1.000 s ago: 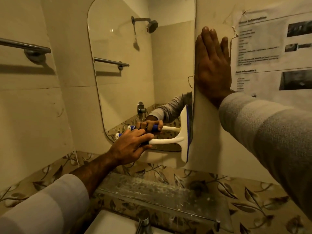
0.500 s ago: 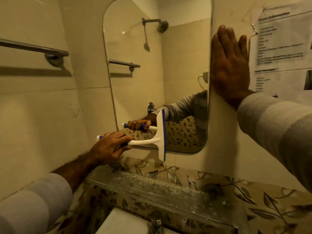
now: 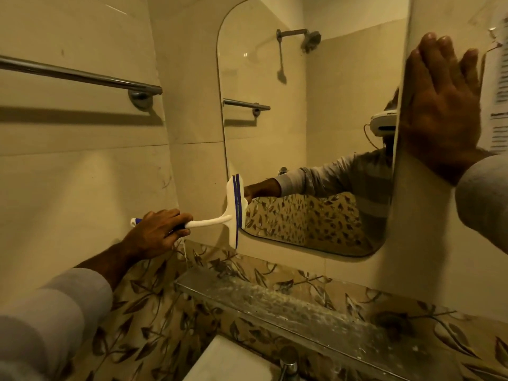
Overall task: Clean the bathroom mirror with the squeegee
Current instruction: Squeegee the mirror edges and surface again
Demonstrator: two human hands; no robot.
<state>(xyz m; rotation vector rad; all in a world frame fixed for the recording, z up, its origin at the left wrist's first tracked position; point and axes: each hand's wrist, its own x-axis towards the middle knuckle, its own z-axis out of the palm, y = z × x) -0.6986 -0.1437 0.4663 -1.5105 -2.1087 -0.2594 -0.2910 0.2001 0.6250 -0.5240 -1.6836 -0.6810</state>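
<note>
The bathroom mirror (image 3: 302, 119) hangs on the beige tiled wall, rounded at its corners. My left hand (image 3: 158, 232) is closed around the handle of a white squeegee (image 3: 233, 210) with a blue blade. The blade stands upright against the mirror's lower left edge, partly over the wall tile. My right hand (image 3: 442, 111) lies flat with fingers spread on the wall just past the mirror's right edge. The mirror reflects my arm, the squeegee and a shower head.
A chrome towel bar (image 3: 82, 78) runs along the left wall. Below the mirror a stained glass shelf (image 3: 275, 303) juts out over leaf-patterned tiles. A white basin (image 3: 228, 361) and tap (image 3: 288, 361) sit at the bottom. Printed paper (image 3: 499, 92) is stuck right.
My left hand has drawn the squeegee leftward across the lower mirror, from the right edge to the left edge. My right hand has stayed flat on the wall.
</note>
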